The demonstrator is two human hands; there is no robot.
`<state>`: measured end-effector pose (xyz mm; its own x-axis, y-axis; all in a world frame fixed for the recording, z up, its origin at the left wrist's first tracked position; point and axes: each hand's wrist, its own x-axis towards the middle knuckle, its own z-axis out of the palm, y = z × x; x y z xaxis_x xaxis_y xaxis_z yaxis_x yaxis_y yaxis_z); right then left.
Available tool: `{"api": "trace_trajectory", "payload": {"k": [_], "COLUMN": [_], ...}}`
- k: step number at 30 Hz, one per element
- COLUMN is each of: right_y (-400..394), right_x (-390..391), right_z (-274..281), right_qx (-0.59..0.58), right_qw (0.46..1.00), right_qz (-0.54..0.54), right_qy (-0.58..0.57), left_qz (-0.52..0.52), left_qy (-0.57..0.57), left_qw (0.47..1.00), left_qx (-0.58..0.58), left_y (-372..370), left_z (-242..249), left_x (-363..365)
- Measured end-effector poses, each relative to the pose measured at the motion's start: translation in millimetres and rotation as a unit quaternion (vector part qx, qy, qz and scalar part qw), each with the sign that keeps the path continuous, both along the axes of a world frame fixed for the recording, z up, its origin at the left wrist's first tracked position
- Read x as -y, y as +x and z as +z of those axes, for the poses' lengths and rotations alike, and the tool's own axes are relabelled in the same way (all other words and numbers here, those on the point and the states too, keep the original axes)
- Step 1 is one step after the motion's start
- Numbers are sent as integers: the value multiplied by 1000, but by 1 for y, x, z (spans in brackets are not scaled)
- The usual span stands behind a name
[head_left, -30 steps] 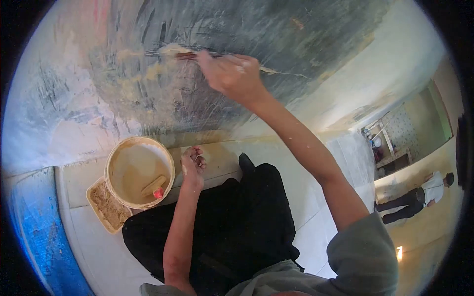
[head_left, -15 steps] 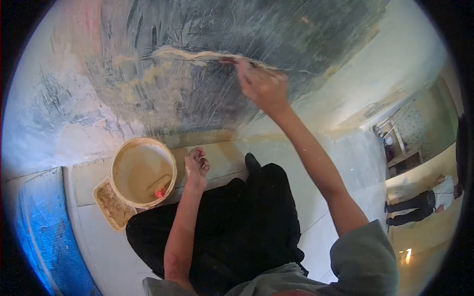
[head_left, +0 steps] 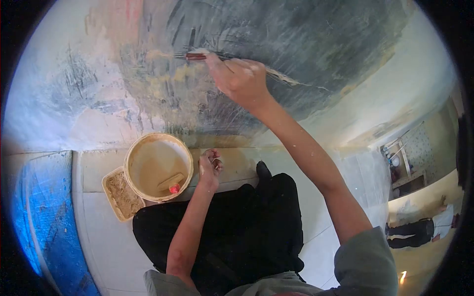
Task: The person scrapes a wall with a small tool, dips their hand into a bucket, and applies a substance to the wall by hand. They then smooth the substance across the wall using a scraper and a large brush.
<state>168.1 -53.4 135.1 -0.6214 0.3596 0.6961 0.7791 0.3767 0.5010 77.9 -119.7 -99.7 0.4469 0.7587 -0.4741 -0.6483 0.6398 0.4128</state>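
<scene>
My right hand [head_left: 240,81] is closed around a small flat reddish-brown tool [head_left: 196,56], its kind mostly hidden by the fingers. The tool lies against the dark grey, streaked wall [head_left: 296,39], where a pale line of filler [head_left: 284,76] runs behind the hand. My left hand [head_left: 211,167] rests palm up above my lap, fingers loosely curled and nothing visible in them. To its left stands a round bucket [head_left: 127,163] with tan material inside. In the bucket lies a flat wooden-looking tool [head_left: 170,182] with a red end [head_left: 174,188].
A rectangular tub [head_left: 122,195] of crumbly tan material sits against the bucket's left side. Blue sheeting [head_left: 49,212] covers the floor at far left. At far right a person [head_left: 424,229] stands near a wall. Pale floor tiles [head_left: 316,217] extend right of my legs.
My right hand has swept left along the wall with the tool, and more of the pale line shows to its right. The left hand stays by the bucket. The view has shifted slightly.
</scene>
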Motion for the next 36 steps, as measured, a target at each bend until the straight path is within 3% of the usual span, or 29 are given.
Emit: {"api": "trace_trajectory", "payload": {"k": [2, 4, 8, 11, 13, 15, 16, 19, 21, 24, 26, 28, 29, 31, 32, 34, 36], "right_y": [1, 36, 100, 105, 74, 23, 8, -49, -66, -53, -43, -8, 0, 7, 13, 0, -14], "right_x": [1, 11, 52, 48, 35, 15, -10, -43, -58, -47, -16, -14, -14, -12, -18, -22, -26], "right_z": [0, -5, 0, 0, 1, -8, -17, -13, 13, 65, 75, 11, 3, 10, 26, 83, 84], "right_qx": [16, 42, 15, 28, 18, 112, 168, 232, 272, 240, 46, 260, 260, 273, 274, 193, 188], "right_qw": [1000, 999, 983, 979, 994, 991, 985, 969, 955, 962, 991, 954, 954, 958, 957, 964, 968], "right_qz": [0, -5, -160, -144, -87, -77, 30, 82, 100, 66, -22, -90, -89, 90, 94, -87, -38], "right_qy": [-23, 31, 87, 138, 56, 10, 4, -15, 65, 116, 125, 115, 120, -2, 4, 158, 161], "left_qz": [0, -1, -7, -5, -3, -2, -2, -3, 5, 20, 15, 15, 8, 5, 10, 14, 19], "left_qy": [-4, -12, -15, -1, -1, 2, 3, 2, 3, 16, 13, 17, 13, 19, 17, 14, 4], "left_qw": [1000, 1000, 999, 1000, 999, 1000, 1000, 1000, 1000, 999, 999, 999, 999, 999, 998, 997, 999], "left_qx": [10, 21, 31, 31, 33, 27, 26, 18, 24, 39, 37, 33, 39, 46, 58, 73, 27], "left_y": [-3, -3, -1, -3, 0, 2, 1, -3, -6, -6, -4, -3, -3, -2, -3, -2, 0], "left_z": [5, 8, 14, 19, 20, 14, 14, 14, 16, 12, 9, 7, 6, 7, 7, 7, 2], "left_x": [-2, -3, -3, -3, -3, -1, 0, -2, -4, -5, -5, -6, -5, -3, -2, -4, -6]}}
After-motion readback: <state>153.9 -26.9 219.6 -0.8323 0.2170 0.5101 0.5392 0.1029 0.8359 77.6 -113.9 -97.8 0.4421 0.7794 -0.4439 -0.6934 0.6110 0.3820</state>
